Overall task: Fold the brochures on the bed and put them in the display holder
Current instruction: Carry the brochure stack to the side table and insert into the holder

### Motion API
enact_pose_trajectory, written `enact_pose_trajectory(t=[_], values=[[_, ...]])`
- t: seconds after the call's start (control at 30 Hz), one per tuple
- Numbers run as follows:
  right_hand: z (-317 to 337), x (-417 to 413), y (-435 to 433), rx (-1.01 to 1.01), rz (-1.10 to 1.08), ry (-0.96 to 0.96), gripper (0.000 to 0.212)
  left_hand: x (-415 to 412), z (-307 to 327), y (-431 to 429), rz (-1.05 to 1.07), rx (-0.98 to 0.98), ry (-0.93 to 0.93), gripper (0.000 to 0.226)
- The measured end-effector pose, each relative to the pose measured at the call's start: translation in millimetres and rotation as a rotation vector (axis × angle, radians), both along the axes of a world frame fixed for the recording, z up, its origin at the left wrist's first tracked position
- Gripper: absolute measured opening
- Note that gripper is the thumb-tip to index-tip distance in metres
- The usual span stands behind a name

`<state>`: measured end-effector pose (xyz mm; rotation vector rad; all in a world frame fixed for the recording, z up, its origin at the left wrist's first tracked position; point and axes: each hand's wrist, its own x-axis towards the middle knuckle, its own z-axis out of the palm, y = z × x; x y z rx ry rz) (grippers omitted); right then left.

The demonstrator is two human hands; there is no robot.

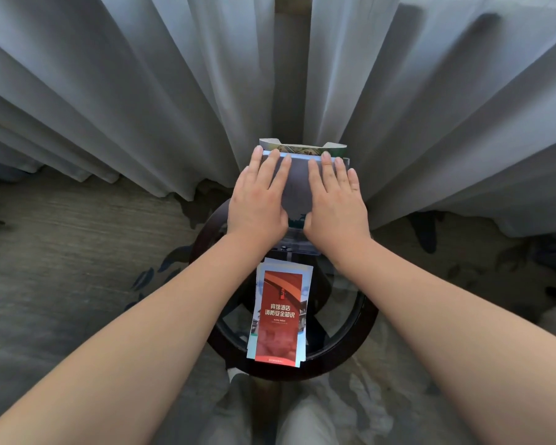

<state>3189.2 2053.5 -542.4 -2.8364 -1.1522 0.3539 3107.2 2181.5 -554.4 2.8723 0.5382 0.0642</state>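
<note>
Clear plastic, that's the holder on the far side of the round glass table, standing just in front of the grey curtain. Brochures are packed upright in it; a dark-faced brochure sits at the front, and behind it a green-edged brochure pokes above the rest. The left hand lies flat on the left half of the dark one, fingers spread and straight, tips reaching its top edge. The right hand mirrors it on the right half, fingers extended, palm down, nothing gripped. Both thumbs meet near the lower middle of the sheet. On the near side of the table lies a stack of folded brochures, a red one on top, flat and untouched.
</note>
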Motion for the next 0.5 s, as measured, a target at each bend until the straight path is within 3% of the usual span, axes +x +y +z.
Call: enact_pose_trajectory(t=[0.3,0.5], values=[[5,-7,-4,-0.052,-0.001,0.013,0.095,-7,6,5,-0.057,0.067,0.09,0.092],[-28,-43,-31,-0.143,0.129,-0.022,0.102,-66,-24,-10,0.07,-0.02,0.271,0.1]])
